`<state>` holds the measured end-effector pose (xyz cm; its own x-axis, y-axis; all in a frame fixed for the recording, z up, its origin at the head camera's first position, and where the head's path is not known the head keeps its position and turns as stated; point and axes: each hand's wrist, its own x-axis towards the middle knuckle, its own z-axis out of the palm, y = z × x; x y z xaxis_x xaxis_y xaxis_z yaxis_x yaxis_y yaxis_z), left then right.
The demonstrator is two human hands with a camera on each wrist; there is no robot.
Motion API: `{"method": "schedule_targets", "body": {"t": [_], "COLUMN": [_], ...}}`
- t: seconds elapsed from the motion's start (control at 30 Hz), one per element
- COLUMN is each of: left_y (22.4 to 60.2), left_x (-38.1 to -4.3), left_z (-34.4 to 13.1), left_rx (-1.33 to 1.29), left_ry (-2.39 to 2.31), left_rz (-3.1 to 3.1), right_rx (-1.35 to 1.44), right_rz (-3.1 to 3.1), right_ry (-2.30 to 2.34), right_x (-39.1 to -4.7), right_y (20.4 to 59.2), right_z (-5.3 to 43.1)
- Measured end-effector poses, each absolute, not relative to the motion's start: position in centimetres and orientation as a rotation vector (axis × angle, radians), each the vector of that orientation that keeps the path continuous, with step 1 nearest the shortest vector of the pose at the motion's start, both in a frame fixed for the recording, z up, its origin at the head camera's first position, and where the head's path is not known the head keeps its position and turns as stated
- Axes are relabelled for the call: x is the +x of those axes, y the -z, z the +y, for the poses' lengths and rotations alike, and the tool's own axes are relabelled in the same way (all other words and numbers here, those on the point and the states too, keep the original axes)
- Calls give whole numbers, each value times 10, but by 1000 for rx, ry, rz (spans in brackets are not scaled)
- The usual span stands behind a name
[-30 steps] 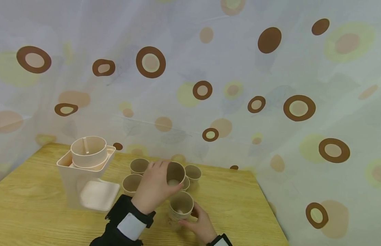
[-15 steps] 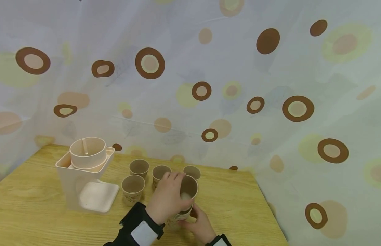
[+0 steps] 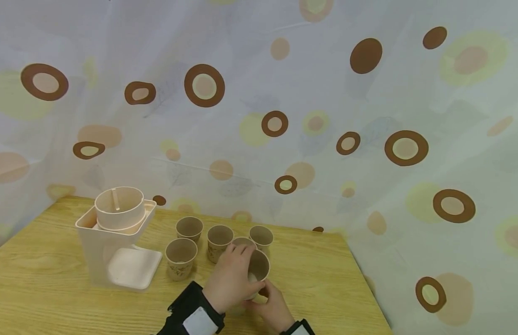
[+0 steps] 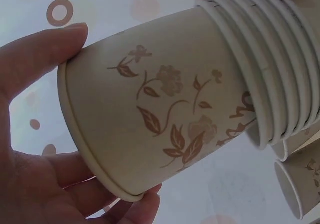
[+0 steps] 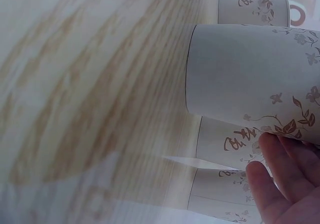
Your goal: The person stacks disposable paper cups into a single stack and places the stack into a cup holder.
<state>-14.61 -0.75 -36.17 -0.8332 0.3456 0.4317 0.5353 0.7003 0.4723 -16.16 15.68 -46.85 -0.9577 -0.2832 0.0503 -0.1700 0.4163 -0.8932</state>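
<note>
My left hand [image 3: 233, 278] grips a floral paper cup [image 3: 259, 266] by its rim end, thumb on one side and fingers [image 4: 30, 184] on the other. In the left wrist view this cup [image 4: 150, 109] has its base pushed into a stack of several nested cups [image 4: 280, 74]. My right hand [image 3: 273, 307] holds that stack from the near side, and its fingers [image 5: 280, 184] lie on the outer cup's wall [image 5: 250, 74]. Both hands hide most of the stack in the head view.
Several loose paper cups [image 3: 189, 228] stand in a cluster on the wooden table [image 3: 54, 298], just behind my hands. A cream plastic cup dispenser [image 3: 116, 232] stands to their left. A spotted curtain [image 3: 368, 139] hangs behind and to the right of the table.
My left hand carried the cup from above the cluster rightward and toward me, then lowered it into the stack. The right hand stayed on the stack.
</note>
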Motion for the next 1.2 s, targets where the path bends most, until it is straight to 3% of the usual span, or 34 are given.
{"method": "schedule_targets", "body": {"t": [1.2], "left_y": [394], "left_x": [-155], "left_z": [-7], "left_rx": [-717], "left_ry": [942], "left_rz": [-2608], "right_rx": [-564], "right_rz": [2674], "right_ry": [1520], "right_x": [-164], "right_y": [472], "right_z": [157]}}
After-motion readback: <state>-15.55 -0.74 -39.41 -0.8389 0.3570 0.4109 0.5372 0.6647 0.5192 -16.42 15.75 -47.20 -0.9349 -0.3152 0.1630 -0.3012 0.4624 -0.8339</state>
